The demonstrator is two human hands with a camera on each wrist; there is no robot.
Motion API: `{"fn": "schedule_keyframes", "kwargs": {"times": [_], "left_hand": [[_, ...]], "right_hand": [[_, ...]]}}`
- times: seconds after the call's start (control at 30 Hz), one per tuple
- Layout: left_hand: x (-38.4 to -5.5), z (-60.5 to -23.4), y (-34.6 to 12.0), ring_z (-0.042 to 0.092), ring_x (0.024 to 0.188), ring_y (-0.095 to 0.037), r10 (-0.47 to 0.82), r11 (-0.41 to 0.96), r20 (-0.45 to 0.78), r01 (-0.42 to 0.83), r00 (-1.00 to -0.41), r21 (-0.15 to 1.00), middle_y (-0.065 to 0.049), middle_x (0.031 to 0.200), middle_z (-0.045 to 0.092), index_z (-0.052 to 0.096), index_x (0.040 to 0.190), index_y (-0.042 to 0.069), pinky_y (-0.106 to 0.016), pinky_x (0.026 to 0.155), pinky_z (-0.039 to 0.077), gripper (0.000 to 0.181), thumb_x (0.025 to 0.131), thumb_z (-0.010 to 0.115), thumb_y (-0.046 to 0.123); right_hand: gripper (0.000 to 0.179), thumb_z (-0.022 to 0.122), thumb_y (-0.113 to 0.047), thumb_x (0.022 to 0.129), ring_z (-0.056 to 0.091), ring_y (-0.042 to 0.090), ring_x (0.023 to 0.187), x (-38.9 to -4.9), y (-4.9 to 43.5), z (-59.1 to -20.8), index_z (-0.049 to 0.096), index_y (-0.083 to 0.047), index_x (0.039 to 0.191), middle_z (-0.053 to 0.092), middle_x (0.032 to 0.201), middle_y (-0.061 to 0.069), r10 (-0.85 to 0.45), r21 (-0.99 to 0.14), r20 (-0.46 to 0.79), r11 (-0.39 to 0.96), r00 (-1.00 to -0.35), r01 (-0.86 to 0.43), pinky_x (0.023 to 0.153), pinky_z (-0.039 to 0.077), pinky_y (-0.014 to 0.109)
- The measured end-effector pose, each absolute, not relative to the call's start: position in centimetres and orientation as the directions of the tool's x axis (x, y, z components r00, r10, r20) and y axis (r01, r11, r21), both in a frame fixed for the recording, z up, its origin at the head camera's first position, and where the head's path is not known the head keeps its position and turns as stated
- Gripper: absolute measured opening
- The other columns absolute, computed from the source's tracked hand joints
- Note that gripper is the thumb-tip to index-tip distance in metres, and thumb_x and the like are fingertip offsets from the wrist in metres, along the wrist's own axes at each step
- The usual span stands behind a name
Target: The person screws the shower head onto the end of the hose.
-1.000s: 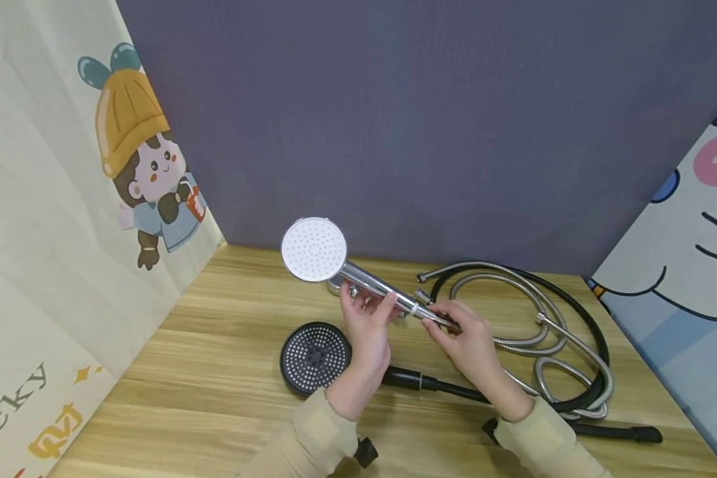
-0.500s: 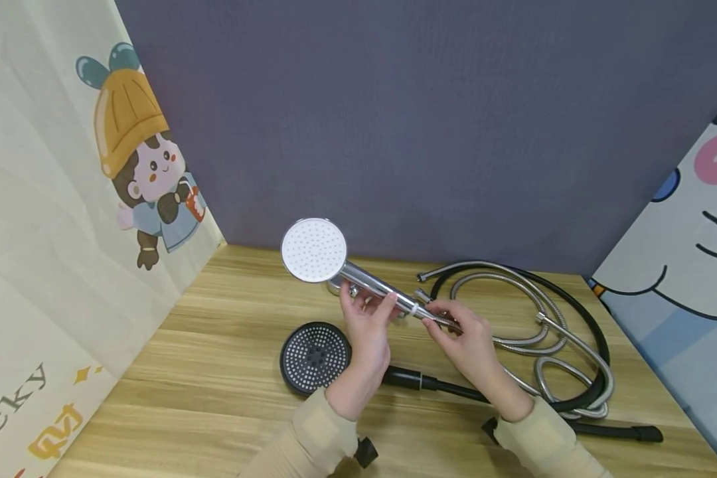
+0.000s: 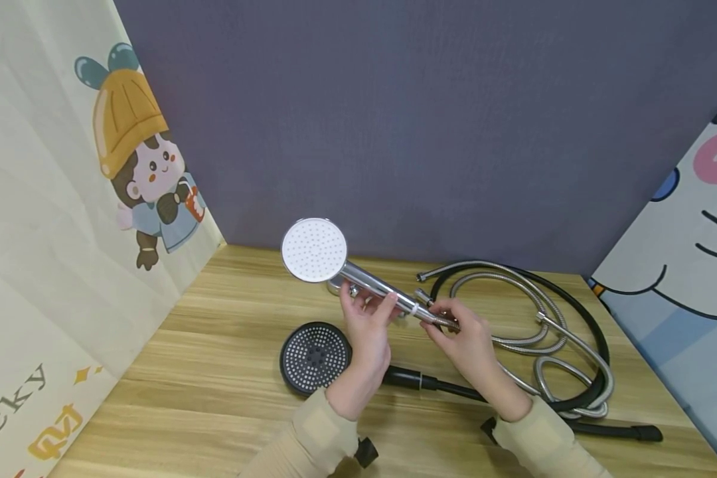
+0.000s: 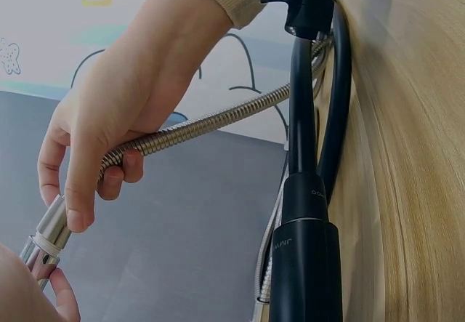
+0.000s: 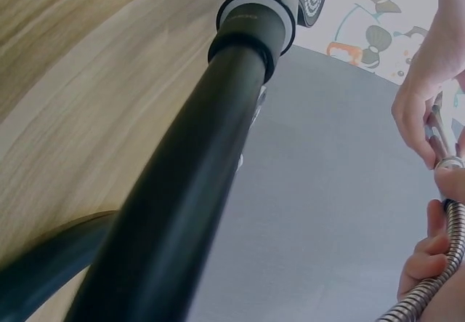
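Observation:
A chrome hand shower [image 3: 314, 249] with a round white spray face is held above the table, tilted with its head up and to the left. My left hand [image 3: 367, 332] grips its handle, thumb along the near side. At the handle's lower end is a white ring [image 3: 415, 309]. My right hand [image 3: 469, 342] pinches the silver hose nut [image 4: 54, 224] there between thumb and fingers. From the nut a ribbed metal hose [image 4: 211, 122] runs back under the right palm. In the right wrist view, both hands meet around this joint.
A black hand shower [image 3: 314, 358] lies beneath my left forearm, its black hose running right. Coiled metal hoses [image 3: 540, 318] and a black hose [image 3: 597, 338] lie at the right. A chrome part [image 3: 336, 284] sits behind the held handle. A dark wall [image 3: 394, 133] backs the wooden table.
The right thumb and fingertips have shifted slightly around the hose nut. The left hand and the chrome hand shower stay in place.

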State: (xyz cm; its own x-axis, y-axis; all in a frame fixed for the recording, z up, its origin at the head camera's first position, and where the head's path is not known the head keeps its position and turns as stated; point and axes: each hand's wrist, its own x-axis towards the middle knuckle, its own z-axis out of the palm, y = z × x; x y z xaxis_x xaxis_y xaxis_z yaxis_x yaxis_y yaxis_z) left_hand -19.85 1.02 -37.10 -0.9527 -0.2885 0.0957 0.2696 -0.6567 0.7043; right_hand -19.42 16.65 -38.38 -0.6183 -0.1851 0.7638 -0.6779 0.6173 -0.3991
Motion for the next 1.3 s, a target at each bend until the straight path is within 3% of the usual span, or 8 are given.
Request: {"fn": "schedule_keyframes", "kwargs": {"times": [0.17, 0.4, 0.67, 0.83, 1.1, 1.3], "left_hand": [[-19.84, -37.03, 1.01, 0.059, 0.09, -0.019, -0.287, -0.66, 0.091, 0.266, -0.954, 0.703, -0.009, 0.11, 0.051, 0.031, 0.139, 0.019, -0.035, 0.077, 0.059, 0.078, 0.076, 0.068, -0.01], [-19.87, -36.97, 0.97, 0.059, 0.091, -0.02, -0.288, -0.655, 0.083, 0.26, -0.954, 0.71, -0.01, 0.111, 0.052, 0.03, 0.14, 0.02, -0.037, 0.078, 0.059, 0.079, 0.077, 0.067, -0.009], [-19.85, -36.94, 0.98, 0.058, 0.091, -0.02, -0.29, -0.649, 0.085, 0.261, -0.953, 0.714, -0.01, 0.111, 0.051, 0.03, 0.14, 0.021, -0.037, 0.078, 0.059, 0.08, 0.077, 0.068, -0.009], [-19.83, -36.97, 0.98, 0.058, 0.091, -0.02, -0.29, -0.647, 0.085, 0.26, -0.953, 0.716, -0.01, 0.111, 0.051, 0.03, 0.14, 0.021, -0.037, 0.078, 0.059, 0.08, 0.077, 0.067, -0.009], [-19.75, -36.95, 1.02, 0.059, 0.091, -0.019, -0.283, -0.65, 0.081, 0.254, -0.956, 0.716, -0.01, 0.111, 0.051, 0.029, 0.14, 0.021, -0.036, 0.078, 0.059, 0.08, 0.077, 0.068, -0.009], [-19.67, -36.96, 1.02, 0.059, 0.089, -0.019, -0.282, -0.65, 0.089, 0.259, -0.955, 0.714, -0.01, 0.11, 0.052, 0.029, 0.14, 0.02, -0.033, 0.075, 0.059, 0.08, 0.077, 0.067, -0.01]], "right_hand": [[0.033, 0.082, -0.003, 0.067, 0.065, 0.014, 0.071, -19.27, 16.65, -38.22, 0.063, -0.006, 0.093, 0.069, 0.085, 0.005, -0.184, -0.405, 0.76, 0.616, -0.624, -0.676, 0.058, 0.055, 0.014], [0.033, 0.082, -0.005, 0.069, 0.067, 0.017, 0.073, -19.22, 16.65, -38.24, 0.064, -0.005, 0.096, 0.07, 0.087, 0.007, -0.187, -0.411, 0.754, 0.613, -0.629, -0.675, 0.054, 0.058, 0.028], [0.03, 0.082, -0.007, 0.069, 0.063, 0.014, 0.073, -19.44, 16.85, -38.45, 0.067, -0.007, 0.096, 0.068, 0.091, 0.007, -0.193, -0.385, 0.773, 0.614, -0.604, -0.689, 0.057, 0.049, 0.008], [0.028, 0.08, -0.004, 0.07, 0.06, 0.013, 0.073, -19.54, 16.89, -38.5, 0.069, -0.008, 0.095, 0.067, 0.09, 0.006, -0.196, -0.374, 0.79, 0.596, -0.581, -0.71, 0.057, 0.048, 0.009], [0.023, 0.078, -0.005, 0.074, 0.059, 0.011, 0.072, -19.47, 16.89, -38.37, 0.07, -0.007, 0.095, 0.066, 0.09, 0.005, -0.209, -0.399, 0.769, 0.581, -0.604, -0.709, 0.057, 0.048, 0.009], [0.029, 0.081, -0.007, 0.069, 0.054, 0.008, 0.066, -19.55, 17.01, -38.48, 0.069, -0.009, 0.096, 0.064, 0.091, 0.003, -0.228, -0.383, 0.762, 0.595, -0.606, -0.706, 0.053, 0.046, 0.01]]}}
